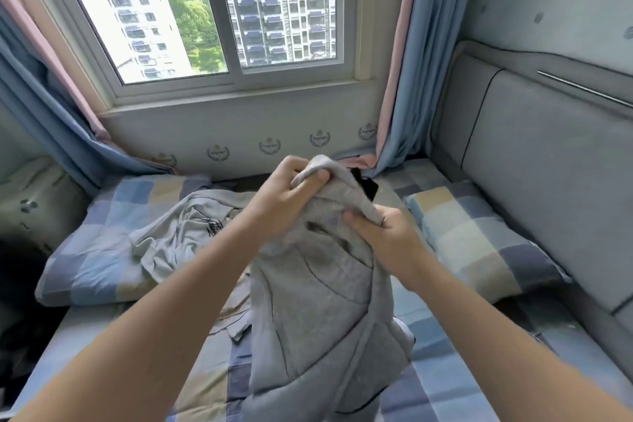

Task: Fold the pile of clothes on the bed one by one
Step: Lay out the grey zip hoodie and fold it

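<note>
The left hand (286, 197) is pinching the grey garment (318, 291) at 12 o'clock, the right hand (388, 238) gripping it at 2 o'clock; a pale shirt (178, 233) is lying at 9 o'clock.

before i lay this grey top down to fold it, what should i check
1. left hand grips the upper edge of the grey top: ok
2. right hand grips it too: ok
3. grey top opened out flat: not ok, bunched and hanging
4. bed space beneath it free: cannot tell, the top hides it
5. printed shirt off to the side on the pillow: ok
</note>
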A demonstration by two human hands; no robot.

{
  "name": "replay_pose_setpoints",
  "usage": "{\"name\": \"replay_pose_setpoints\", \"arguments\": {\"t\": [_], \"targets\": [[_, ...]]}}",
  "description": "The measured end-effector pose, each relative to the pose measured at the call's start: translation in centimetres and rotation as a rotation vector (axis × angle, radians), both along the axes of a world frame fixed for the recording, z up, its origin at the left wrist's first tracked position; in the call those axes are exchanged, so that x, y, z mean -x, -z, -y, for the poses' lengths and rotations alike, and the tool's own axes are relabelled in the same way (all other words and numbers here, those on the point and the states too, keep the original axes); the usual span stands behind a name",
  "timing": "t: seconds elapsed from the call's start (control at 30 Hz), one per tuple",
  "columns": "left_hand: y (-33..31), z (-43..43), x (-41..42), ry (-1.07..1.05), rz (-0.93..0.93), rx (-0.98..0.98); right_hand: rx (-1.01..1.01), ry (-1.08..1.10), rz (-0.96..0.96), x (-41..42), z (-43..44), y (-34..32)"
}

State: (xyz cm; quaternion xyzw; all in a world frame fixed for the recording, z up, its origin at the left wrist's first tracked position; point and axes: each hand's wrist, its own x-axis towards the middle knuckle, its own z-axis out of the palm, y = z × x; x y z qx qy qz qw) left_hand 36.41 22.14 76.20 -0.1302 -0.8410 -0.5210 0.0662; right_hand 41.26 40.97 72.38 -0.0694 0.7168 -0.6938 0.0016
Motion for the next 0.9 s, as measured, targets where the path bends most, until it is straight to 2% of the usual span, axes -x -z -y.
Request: {"name": "replay_pose_setpoints", "arguments": {"t": [0.07, 0.13, 0.2, 0.37, 0.5, 0.57, 0.73, 0.8, 0.9], "targets": [[1.9, 0.3, -0.5, 0.064, 0.244, -0.042, 0.097, 0.058, 0.043, 0.5, -0.5, -1.2], [4.0, 0.5, -1.9, 0.188, 0.436, 0.040, 0.128, 0.084, 0.065, 0.8, -1.0, -2.0], [5.7, 0.4, -3.1, 0.206, 0.533, 0.105, 0.100, 0.058, 0.082, 1.1, -1.8, -2.3], [5.6, 1.3, -3.6, -0.049, 0.493, -0.142, 0.097, 0.061, 0.125, 2.3, -5.3, -1.7], [1.1, 3.1, -4.7, 0.099, 0.625, -0.221, 0.043, 0.048, 0.187, 4.4, -8.1, -0.3], [-0.8, 2.9, -4.7, 0.110, 0.597, -0.302, 0.017, 0.080, 0.210, 5.7, -8.2, 0.5], [-2.9, 0.4, -3.4, 0.044, 0.459, -0.578, -0.299, 0.181, -0.010, 4.6, -6.3, -1.1], [-3.6, 0.1, -3.1, 0.088, 0.450, -0.649, -0.277, 0.025, -0.112, 2.1, -4.8, -2.1], [-4.6, 0.0, -3.7, 0.224, 0.436, -0.669, -0.288, -0.244, -0.055, -0.3, -0.8, -0.4]]}}
